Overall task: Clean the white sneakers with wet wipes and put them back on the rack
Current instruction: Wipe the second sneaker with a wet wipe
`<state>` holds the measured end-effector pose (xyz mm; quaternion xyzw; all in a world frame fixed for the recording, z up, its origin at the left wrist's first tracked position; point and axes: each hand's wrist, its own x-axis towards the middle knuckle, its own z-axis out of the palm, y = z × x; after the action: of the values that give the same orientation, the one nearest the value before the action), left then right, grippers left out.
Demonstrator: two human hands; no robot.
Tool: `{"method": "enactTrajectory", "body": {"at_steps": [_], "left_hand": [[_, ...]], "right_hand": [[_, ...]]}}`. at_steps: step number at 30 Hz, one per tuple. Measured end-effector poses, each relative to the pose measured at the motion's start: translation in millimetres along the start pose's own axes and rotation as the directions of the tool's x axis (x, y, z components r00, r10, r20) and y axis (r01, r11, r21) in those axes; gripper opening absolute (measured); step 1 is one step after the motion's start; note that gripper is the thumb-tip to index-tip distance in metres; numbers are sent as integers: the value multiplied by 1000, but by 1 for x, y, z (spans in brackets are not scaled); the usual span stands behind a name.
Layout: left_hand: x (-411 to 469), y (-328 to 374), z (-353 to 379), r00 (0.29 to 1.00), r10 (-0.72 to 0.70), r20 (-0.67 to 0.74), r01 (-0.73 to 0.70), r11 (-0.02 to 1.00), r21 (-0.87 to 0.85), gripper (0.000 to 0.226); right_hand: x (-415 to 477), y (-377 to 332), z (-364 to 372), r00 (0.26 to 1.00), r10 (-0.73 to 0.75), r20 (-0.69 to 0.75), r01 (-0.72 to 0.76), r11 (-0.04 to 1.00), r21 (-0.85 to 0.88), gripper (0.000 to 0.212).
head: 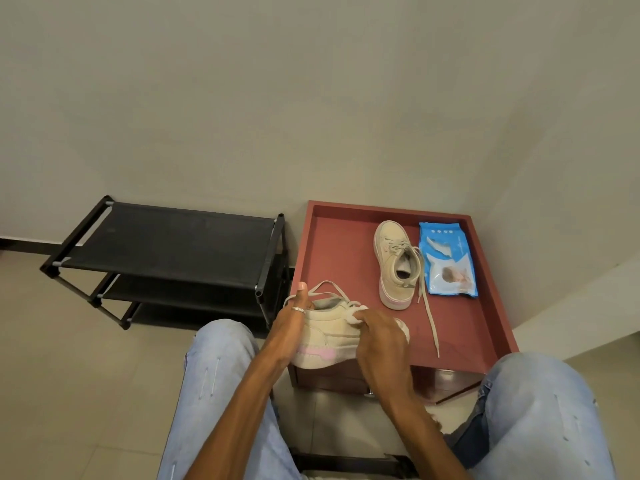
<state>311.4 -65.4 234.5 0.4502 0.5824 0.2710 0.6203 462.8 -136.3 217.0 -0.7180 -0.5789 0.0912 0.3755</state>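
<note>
Left hand (pixel 291 327): fingers wrapped round the heel end of a white sneaker (pixel 329 336), with a ring (pixel 298 309) on one finger. Right hand (pixel 379 344): fingers curled and bunching a white wipe (pixel 356 315) against the sneaker's upper, close to the laces. The right hand covered the toe end.

The sneaker was off the surface, over the near left corner of the red tray-top table (pixel 346 244). Its sole edge faced the camera and carried a pink patch.

The second sneaker (pixel 394 265) stood upright on the table farther back, toe pointing away. One loose lace (pixel 431 323) trailed from it across the red surface toward the near edge. A blue wet-wipe pack (pixel 446 259) lay flat just beside it on the right.

The black three-shelf rack (pixel 173 244) stood against the wall, directly left of the table. Knees in pale jeans (pixel 540 410) showed on either side at the bottom of the view.
</note>
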Motion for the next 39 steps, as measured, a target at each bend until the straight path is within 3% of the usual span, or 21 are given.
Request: {"method": "enactTrajectory", "body": {"at_steps": [2,4,7,11,17,20,24,26,28,30,33,36,39], "left_hand": [[-3,3,0,1000,-13,-8,13,1000,-15,66],[-2,2,0,1000,-14,-13,14,1000,-10,66],[-2,3,-1,1000,7,-15,-7,1000,3,71],[3,0,0,1000,23,2,-23,998,58,72],[0,3,-1,1000,13,4,-13,999,40,71],[1,2,-2,1000,10,-16,-9,998,59,70],[2,0,-2,999,24,-44,-19,993,117,69],[1,2,0,999,24,-44,-19,992,123,68],[0,1,1,999,24,-43,-18,991,136,63],[1,-1,0,999,29,-31,-25,990,136,70],[1,-2,-1,999,35,-25,-31,989,144,79],[2,-2,-3,998,48,-40,-42,990,133,64],[1,-2,-2,998,51,-32,-46,986,157,66]], "right_hand": [[-1,-21,1,1000,-21,-2,21,986,163,22],[-4,-28,0,995,-97,35,90,981,172,27],[-9,-1,-6,990,-129,59,129,992,1,26],[-3,37,-20,992,119,33,-108,967,-230,30],[-20,-20,-6,995,-82,59,81,996,23,31],[-24,-14,-9,984,-130,126,142,986,-92,35],[-13,30,-19,980,130,153,-79,950,-303,30],[-4,44,-23,955,264,134,-210,923,-321,20],[1,52,-24,947,308,93,-266,913,-310,16],[-2,46,-20,960,265,87,-240,943,-232,25],[-18,20,-9,970,137,203,-127,990,-60,50],[-23,20,-2,974,32,224,-25,999,-36,59],[-17,35,-9,976,53,212,-39,997,-72,63]]}}
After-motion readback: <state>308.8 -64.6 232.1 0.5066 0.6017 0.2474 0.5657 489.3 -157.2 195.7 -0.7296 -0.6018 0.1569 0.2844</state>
